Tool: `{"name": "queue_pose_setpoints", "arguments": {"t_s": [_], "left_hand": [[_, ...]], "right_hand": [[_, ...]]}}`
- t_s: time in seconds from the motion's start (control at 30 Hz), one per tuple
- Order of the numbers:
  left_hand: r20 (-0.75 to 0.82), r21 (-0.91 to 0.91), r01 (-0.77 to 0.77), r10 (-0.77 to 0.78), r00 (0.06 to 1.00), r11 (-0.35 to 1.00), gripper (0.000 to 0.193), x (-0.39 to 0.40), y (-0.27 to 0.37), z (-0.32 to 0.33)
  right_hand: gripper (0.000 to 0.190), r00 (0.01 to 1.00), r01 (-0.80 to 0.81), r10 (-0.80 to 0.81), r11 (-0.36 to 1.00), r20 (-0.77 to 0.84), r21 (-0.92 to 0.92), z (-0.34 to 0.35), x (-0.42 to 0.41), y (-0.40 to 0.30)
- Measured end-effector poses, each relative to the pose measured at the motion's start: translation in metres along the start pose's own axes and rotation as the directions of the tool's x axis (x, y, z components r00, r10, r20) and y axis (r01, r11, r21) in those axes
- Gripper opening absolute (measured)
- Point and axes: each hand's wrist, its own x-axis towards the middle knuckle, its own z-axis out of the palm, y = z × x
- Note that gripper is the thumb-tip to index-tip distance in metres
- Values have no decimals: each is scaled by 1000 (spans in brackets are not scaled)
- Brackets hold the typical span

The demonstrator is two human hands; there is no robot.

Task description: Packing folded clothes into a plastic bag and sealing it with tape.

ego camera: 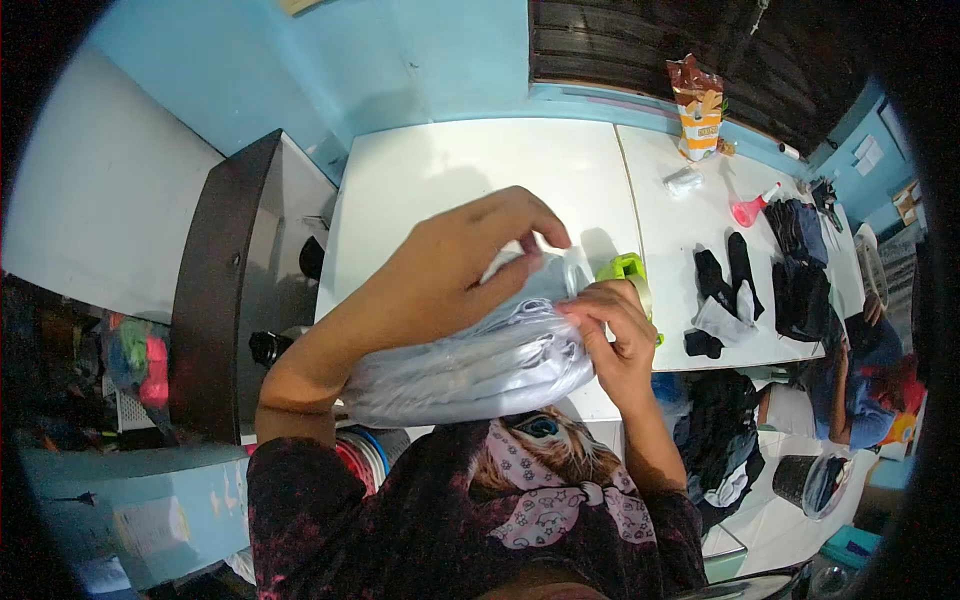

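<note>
A clear plastic bag [465,382] of folded white and grey cloth lies at the front edge of the white table, against my body. My right hand [619,330] pinches the plastic at the bag's right end between thumb and fingers. Above the bag arches my left hand [480,251], its index finger and thumb apart near a raised clear flap [574,271]. The left forearm crosses over the bag's left end. Just beyond my right hand is a lime-green tape dispenser [624,267], partly hidden by that hand.
On the right table [675,225] are black socks [712,277], stacked dark clothes [801,292], a pink spray bottle [748,211] and a snack bag [697,112]. A dark cabinet [217,300] stands left. Another person [870,375] is at far right, near a laundry basket [810,484].
</note>
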Motion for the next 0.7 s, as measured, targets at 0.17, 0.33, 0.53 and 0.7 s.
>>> {"name": "queue_pose_setpoints", "arguments": {"t_s": [0.17,0.33,0.53,0.7], "left_hand": [[31,123,-186,183,983,975,24,-2,-2,10],[232,311,-252,184,955,916,19,-11,-12,9],[281,314,-94,3,960,945,14,-16,-15,13],[303,335,-151,45,952,930,11,-20,-19,19]], "right_hand": [[14,997,-46,48,998,-67,37,4,1,-9],[15,952,228,-193,965,236,-132,-7,17,-11],[17,946,243,-222,968,236,-63,-8,24,-9],[19,917,216,-188,976,351,-41,-16,26,-10]]}}
